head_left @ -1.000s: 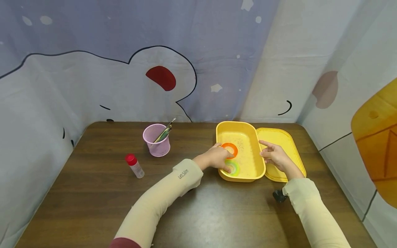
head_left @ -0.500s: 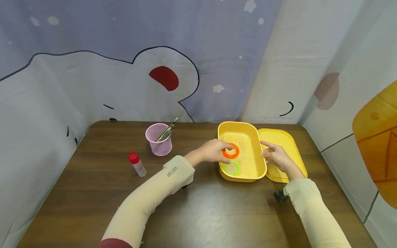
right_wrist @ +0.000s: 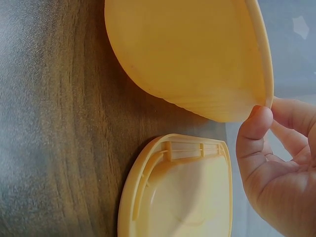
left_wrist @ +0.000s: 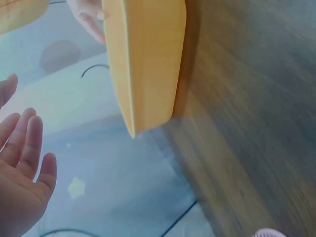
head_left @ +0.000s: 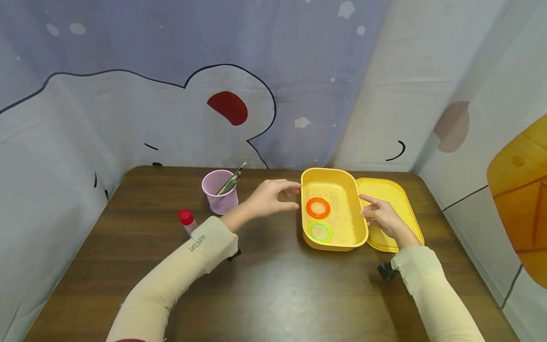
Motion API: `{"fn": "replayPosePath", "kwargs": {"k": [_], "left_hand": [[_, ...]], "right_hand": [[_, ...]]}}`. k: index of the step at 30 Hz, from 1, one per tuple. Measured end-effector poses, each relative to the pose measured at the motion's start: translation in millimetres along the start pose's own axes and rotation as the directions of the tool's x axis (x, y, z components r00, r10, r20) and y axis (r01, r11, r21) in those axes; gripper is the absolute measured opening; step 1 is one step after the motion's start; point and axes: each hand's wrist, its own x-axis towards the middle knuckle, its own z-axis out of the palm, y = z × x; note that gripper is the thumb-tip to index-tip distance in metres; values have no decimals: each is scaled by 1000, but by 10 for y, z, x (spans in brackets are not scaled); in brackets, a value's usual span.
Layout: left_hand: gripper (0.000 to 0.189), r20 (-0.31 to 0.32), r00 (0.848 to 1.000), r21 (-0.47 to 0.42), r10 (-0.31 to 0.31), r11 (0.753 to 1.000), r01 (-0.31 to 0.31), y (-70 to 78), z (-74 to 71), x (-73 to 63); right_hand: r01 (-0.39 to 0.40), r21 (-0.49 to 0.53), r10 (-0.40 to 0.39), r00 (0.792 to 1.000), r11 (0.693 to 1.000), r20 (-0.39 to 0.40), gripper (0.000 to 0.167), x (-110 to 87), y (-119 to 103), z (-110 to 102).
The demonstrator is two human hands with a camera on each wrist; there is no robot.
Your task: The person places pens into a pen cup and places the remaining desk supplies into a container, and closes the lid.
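Glue stick (head_left: 186, 221) bottom hidden behind left sleeve (head_left: 179, 266). Pen cup (head_left: 219, 191) contents too small to tell. Left wrist view blurred.

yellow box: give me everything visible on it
The box is an open, rounded-rectangular tub, plastic by the look, glossy yellow with a rolled rim and specks on its floor. It sits upright on the table at the far right. Inside lie an orange ring and, nearer, a green ring, both flat. Its lid lies inner face up along its right side. The right hand touches its right rim; the left hand hovers just left, apart.
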Motion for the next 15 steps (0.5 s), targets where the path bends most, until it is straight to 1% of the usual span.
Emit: {"fn": "replayPosePath", "kwargs": {"k": [2,5,12,15], "left_hand": [[46,-37,999,-29,-13,999,12,-8,-78,-70],[44,-79,997,-43,-23,999,20,-18,-188,-176],[42,-164,986,7,4,1000,-3,-46,-424,-429],[43,-199,980,4,-2,1000,3,-68,-525,-553]], "right_hand": [[4,-5,-4,1000,1000,1,63,-5,-11,0],[8,-7,-8,1000,1000,0,63,-13,-28,4],[0,-15,0,1000,1000,-2,62,-14,-28,5],[-2,-16,2,1000,1000,-6,62,-11,-21,7]]}}
